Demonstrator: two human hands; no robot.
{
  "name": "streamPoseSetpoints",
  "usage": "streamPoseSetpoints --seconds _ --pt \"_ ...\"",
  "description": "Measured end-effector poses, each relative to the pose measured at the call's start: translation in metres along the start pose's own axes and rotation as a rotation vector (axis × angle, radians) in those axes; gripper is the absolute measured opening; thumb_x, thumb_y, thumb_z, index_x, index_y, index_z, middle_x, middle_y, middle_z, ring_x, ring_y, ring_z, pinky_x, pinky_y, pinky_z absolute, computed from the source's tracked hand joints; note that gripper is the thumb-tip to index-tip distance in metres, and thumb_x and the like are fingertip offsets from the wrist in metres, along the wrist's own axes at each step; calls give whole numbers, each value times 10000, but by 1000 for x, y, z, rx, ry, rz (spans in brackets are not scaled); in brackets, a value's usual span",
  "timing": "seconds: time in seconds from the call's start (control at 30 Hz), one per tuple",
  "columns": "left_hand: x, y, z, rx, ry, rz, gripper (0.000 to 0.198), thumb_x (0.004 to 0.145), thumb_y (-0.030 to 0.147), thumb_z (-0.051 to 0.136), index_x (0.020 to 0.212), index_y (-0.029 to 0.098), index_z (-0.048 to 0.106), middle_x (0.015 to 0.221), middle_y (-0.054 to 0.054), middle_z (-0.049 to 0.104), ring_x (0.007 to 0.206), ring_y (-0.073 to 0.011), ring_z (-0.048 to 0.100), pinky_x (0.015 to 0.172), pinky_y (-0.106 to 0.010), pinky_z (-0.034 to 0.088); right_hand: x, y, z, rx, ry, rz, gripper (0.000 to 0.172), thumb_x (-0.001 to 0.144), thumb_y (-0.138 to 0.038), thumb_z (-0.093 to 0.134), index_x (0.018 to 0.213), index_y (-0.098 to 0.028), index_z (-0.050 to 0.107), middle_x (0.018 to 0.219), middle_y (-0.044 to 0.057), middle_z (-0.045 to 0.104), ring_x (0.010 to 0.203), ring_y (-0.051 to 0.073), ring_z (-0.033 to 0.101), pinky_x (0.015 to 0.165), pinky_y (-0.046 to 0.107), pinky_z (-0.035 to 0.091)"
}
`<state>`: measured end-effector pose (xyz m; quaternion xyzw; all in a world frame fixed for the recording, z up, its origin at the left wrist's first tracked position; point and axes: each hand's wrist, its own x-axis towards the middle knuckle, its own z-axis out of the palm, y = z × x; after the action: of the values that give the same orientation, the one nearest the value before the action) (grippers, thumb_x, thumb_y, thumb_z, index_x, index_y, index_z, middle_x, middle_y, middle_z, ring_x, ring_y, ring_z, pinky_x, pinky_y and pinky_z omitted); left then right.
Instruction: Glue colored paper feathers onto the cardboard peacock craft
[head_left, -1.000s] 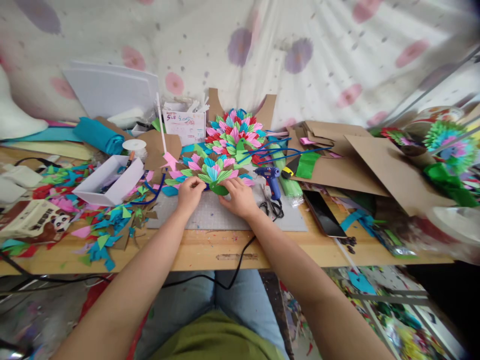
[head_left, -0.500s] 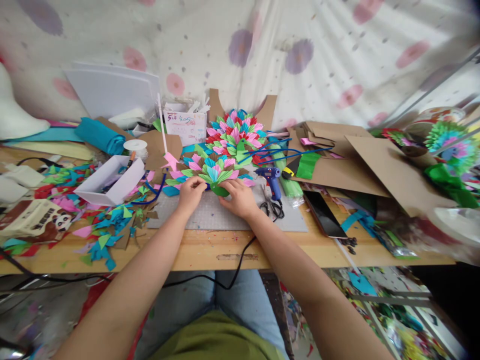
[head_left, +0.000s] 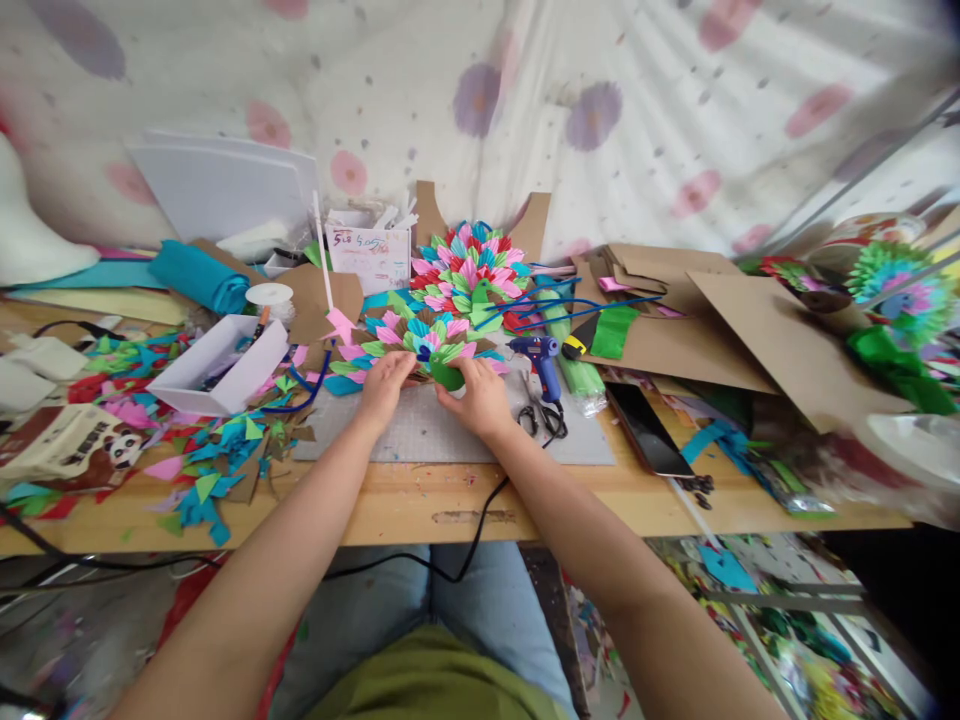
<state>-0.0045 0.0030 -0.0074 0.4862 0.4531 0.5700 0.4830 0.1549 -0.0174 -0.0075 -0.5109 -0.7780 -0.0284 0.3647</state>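
A fan of layered pleated paper petals (head_left: 390,333) in pink, green, blue and brown lies on the grey cutting mat (head_left: 360,440). At its front, my right hand (head_left: 480,398) pinches a green paper piece (head_left: 448,374) between thumb and fingers, tilted up from the petals. My left hand (head_left: 384,388) is at the fan's near edge, fingers together; what they hold, if anything, is hidden. A small dark blue bit (head_left: 424,353) shows just past its fingertips. Behind stands a similar petal fan (head_left: 469,265) with a green bird-shaped piece (head_left: 484,292).
A glue gun (head_left: 541,362) and scissors (head_left: 529,412) lie right of my hands, with a phone (head_left: 649,430) farther right. At left are a white open box (head_left: 217,375) and paper scraps (head_left: 225,455). Cardboard sheets (head_left: 780,335) fill the right side. A black cord crosses the table's front edge.
The green paper piece has tipped up and turned in my right hand, baring the dark blue bit behind it. The left hand's fingers have straightened from a tighter pinch.
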Motion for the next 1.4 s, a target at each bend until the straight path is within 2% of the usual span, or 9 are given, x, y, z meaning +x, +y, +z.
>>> streamPoseSetpoints --seconds 0.13,0.33,0.43,0.5,0.67,0.8,0.9,1.07,1.4 --pt "-6 -2 11 -22 -89 -18 339 560 410 712 779 166 624 797 -22 651 761 -154 603 730 -308 500 0 -3 7 38 33 58 229 761 -334 571 925 -177 543 871 105 649 870 248 588 760 358 454" --pt "-6 -2 13 46 -67 -23 260 561 377 674 697 170 596 682 10 603 645 -125 553 636 -268 459 0 -11 9 65 -46 93 232 773 -365 574 903 -178 526 870 98 658 849 228 610 729 329 453" --pt "-4 1 6 182 -22 59 191 602 354 629 661 180 573 630 19 569 610 -121 523 590 -251 428 -1 -12 0 93 -45 116 279 761 -446 580 868 -199 508 827 67 653 773 204 608 673 304 444" --pt "-3 3 0 297 -13 149 138 623 316 606 654 186 571 617 20 564 603 -120 521 590 -248 425 0 -8 -8 146 27 162 311 750 -487 581 853 -207 491 803 50 638 732 187 597 663 299 440" --pt "-5 3 -5 483 -81 282 117 638 270 608 722 190 612 681 -8 627 629 -138 569 617 -265 457 6 12 -13 553 208 317 256 752 -439 583 806 -219 464 804 27 594 754 159 578 709 306 463" --pt "-9 2 -2 532 -171 297 104 642 266 611 716 195 627 681 -13 654 615 -143 578 612 -269 474 11 18 -5 1023 90 413 306 693 -425 647 837 -227 464 811 -6 599 722 124 581 703 291 485" --pt "-11 3 0 565 -238 310 108 656 274 598 710 194 648 683 -11 667 612 -142 582 607 -264 478 11 15 -2 1201 -28 435 347 659 -403 689 870 -232 473 800 -21 624 736 118 597 714 289 491" --pt "-11 4 0 582 -268 292 111 650 267 620 710 195 678 680 -12 679 593 -142 586 584 -262 479 11 11 -1 1174 -25 464 323 643 -385 698 831 -225 488 723 -40 617 652 101 585 625 252 472" --pt "-11 2 -1 554 -280 250 154 637 272 640 748 187 704 649 -4 649 598 -142 566 585 -270 467 11 12 -1 1168 -16 507 263 626 -318 707 748 -207 502 633 -53 601 585 94 574 593 245 457"
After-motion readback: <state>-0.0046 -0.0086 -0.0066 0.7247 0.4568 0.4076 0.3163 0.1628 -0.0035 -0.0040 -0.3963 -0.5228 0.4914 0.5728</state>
